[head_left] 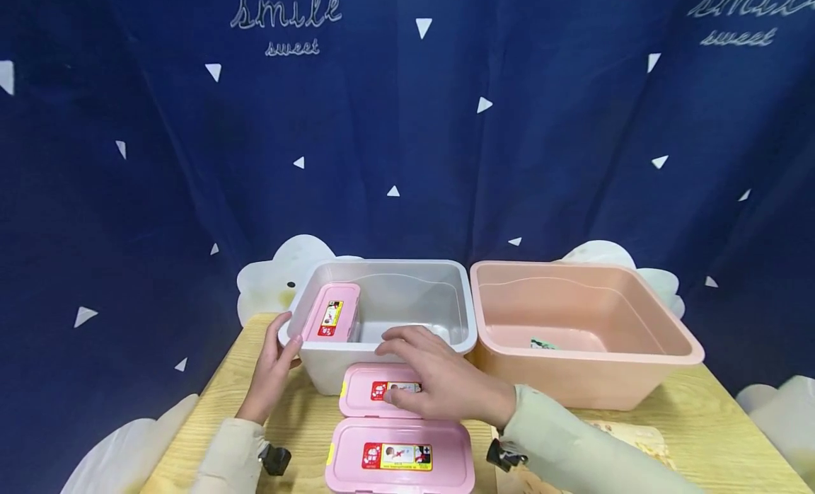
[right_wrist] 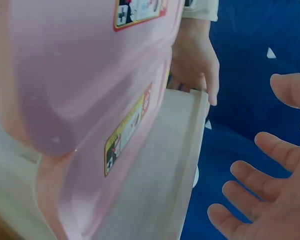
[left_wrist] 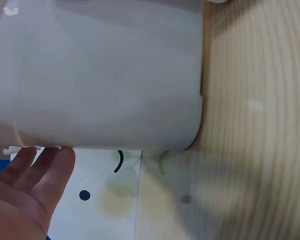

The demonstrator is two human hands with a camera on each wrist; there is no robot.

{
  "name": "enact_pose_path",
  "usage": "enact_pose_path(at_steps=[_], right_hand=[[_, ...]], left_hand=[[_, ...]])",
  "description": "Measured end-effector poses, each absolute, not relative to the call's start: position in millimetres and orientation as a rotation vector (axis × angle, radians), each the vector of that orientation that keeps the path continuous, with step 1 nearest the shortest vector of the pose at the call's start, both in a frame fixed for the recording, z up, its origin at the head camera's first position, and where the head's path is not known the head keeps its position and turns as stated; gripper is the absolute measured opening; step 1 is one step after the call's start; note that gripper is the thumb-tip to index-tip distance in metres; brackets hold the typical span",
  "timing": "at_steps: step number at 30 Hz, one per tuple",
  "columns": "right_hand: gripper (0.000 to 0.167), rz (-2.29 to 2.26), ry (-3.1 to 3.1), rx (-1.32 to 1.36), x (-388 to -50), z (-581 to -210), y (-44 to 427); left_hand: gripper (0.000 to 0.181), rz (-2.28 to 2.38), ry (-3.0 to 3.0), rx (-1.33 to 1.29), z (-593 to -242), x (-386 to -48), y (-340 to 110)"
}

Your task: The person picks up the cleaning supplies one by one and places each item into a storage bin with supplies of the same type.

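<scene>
A pale grey plastic bin [head_left: 323, 372] stands on the table, with a pink lidded box [head_left: 344, 296] inside along its left wall. My left hand [head_left: 270, 375] holds the bin's front left corner; its thumb lies at the front rim and its fingers are against the left outer side [left_wrist: 40, 185]. Two more pink lidded boxes lie in front of the bin: the farther box [head_left: 356, 402] close to its front wall, the nearer box [head_left: 401, 434] just before it. Over the farther box, partly hiding it, hovers my right hand [head_left: 439, 377], fingers spread and nothing between them [right_wrist: 270, 195].
Beside the grey bin on the right stands a peach bin [head_left: 573, 381] with a small green item [head_left: 541, 344] on its floor. A patterned mat [head_left: 637, 437] lies partly under my right forearm. Behind everything hangs a dark blue curtain [head_left: 407, 126].
</scene>
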State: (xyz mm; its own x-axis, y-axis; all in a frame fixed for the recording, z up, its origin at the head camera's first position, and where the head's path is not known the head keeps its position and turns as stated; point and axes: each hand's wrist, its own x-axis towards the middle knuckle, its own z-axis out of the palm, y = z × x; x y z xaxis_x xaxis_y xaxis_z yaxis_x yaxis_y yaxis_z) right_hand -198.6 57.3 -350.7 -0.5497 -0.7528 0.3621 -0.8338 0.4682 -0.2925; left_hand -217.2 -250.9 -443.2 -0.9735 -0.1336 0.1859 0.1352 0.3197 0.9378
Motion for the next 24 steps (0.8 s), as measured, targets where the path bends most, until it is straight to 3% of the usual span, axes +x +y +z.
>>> enact_pose_path(at_steps=[24], right_hand=[[0.045, 0.576, -2.506, 1.463, -190, -363, 68]], left_hand=[[0.055, -1.771, -2.277, 0.009, -452, -220, -244]])
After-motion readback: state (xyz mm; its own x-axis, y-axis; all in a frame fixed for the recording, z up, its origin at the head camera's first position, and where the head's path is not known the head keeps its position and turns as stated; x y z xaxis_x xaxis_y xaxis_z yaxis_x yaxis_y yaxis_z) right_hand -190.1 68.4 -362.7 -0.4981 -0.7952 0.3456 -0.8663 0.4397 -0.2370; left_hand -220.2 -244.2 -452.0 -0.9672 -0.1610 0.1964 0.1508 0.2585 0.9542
